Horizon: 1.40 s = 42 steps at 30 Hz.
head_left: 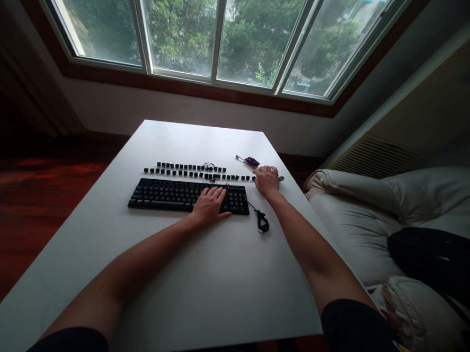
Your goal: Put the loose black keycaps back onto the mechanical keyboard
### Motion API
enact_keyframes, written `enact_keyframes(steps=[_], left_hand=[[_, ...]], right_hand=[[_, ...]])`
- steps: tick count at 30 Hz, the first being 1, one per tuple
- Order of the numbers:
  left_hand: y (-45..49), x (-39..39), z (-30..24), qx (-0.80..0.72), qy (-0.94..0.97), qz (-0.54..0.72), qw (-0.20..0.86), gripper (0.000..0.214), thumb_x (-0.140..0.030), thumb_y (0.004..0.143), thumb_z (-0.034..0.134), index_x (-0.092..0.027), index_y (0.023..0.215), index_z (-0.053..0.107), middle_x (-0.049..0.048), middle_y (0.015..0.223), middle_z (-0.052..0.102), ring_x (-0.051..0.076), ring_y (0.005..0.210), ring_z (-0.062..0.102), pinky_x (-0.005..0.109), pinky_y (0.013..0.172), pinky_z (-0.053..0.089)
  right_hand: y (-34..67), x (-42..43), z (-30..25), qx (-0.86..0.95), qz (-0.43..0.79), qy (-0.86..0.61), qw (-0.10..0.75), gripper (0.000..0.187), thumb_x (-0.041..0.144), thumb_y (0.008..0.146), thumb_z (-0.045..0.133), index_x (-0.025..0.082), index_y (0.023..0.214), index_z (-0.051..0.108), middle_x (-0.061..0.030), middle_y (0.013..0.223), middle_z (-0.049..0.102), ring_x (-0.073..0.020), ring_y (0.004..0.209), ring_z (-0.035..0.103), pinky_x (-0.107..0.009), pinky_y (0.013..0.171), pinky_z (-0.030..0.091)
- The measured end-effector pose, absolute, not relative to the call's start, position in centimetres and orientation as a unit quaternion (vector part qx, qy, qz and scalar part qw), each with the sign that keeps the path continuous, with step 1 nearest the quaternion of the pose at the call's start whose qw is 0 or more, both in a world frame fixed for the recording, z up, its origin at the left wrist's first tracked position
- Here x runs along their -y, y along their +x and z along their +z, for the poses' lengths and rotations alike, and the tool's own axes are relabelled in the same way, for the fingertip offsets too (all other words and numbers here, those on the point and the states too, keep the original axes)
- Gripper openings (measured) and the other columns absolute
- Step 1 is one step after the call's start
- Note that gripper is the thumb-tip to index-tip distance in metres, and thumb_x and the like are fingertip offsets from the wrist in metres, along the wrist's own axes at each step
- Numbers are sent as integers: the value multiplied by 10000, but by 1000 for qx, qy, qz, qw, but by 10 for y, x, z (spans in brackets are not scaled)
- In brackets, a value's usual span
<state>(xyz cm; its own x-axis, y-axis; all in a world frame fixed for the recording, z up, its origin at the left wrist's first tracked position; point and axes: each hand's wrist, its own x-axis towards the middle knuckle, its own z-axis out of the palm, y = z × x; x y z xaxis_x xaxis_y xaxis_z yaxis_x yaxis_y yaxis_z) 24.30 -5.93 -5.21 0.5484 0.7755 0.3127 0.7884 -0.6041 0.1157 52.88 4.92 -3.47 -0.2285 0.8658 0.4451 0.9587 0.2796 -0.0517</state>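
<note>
Dark sleeves [356, 332] led to a left hand [209, 202] flat on the keyboard [164, 195] and a right hand [266, 181], grip indeterminable, beside unmounted keycaps [186, 173].

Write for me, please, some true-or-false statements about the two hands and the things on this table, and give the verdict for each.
1. The left hand lies on the keyboard. True.
2. The cable lies left of the keyboard. False: the cable lies bundled to its right.
3. Small black pieces lie in two rows beyond the keyboard. True.
4. The nearer row is the shorter one. False: it is the longer one.
5. The right hand is at the right end of the nearer row. True.
6. The purple item is under the left hand. False: the purple item lies beyond the right hand.
</note>
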Motion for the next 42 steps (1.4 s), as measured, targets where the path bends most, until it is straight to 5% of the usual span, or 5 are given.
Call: enact_keyframes(steps=[7,20,30,34,42], left_hand=[[243,59,-54,444,-879,-173,19,844,-674,896,549,-141,1537,413,179,1535,473,351,1423,391,509,1195,263],[243,60,-52,444,-879,-172,20,837,-676,897,548,-141,1529,422,180,1532,475,348,1423,392,497,1190,264],[243,60,-51,443,-880,-170,25,825,-667,906,544,-124,1517,434,180,1532,475,346,1419,391,492,1190,266],[243,60,-51,443,-880,-170,26,836,-670,898,554,-127,1522,430,178,1527,480,347,1414,398,491,1188,270],[243,60,-53,440,-880,-176,32,842,-674,901,549,-104,1511,440,188,1513,494,340,1405,402,490,1181,278]], right_hand=[[534,-54,-53,798,-106,-554,214,160,51,835,665,174,937,671,-118,1005,708,-279,1127,490,-560,1173,119],[525,-35,-48,789,-87,-555,248,91,147,905,636,173,967,698,-127,1046,689,-295,1135,501,-552,1178,197],[519,-9,-38,821,37,-506,262,137,319,929,655,213,973,730,-65,957,735,-247,924,656,-396,892,491],[521,-3,-29,818,106,-511,241,147,329,921,671,230,1013,730,-30,881,743,-194,783,680,-306,743,503],[515,-7,-21,832,141,-512,160,115,285,909,672,225,983,737,-17,828,733,-171,741,655,-268,692,470]])
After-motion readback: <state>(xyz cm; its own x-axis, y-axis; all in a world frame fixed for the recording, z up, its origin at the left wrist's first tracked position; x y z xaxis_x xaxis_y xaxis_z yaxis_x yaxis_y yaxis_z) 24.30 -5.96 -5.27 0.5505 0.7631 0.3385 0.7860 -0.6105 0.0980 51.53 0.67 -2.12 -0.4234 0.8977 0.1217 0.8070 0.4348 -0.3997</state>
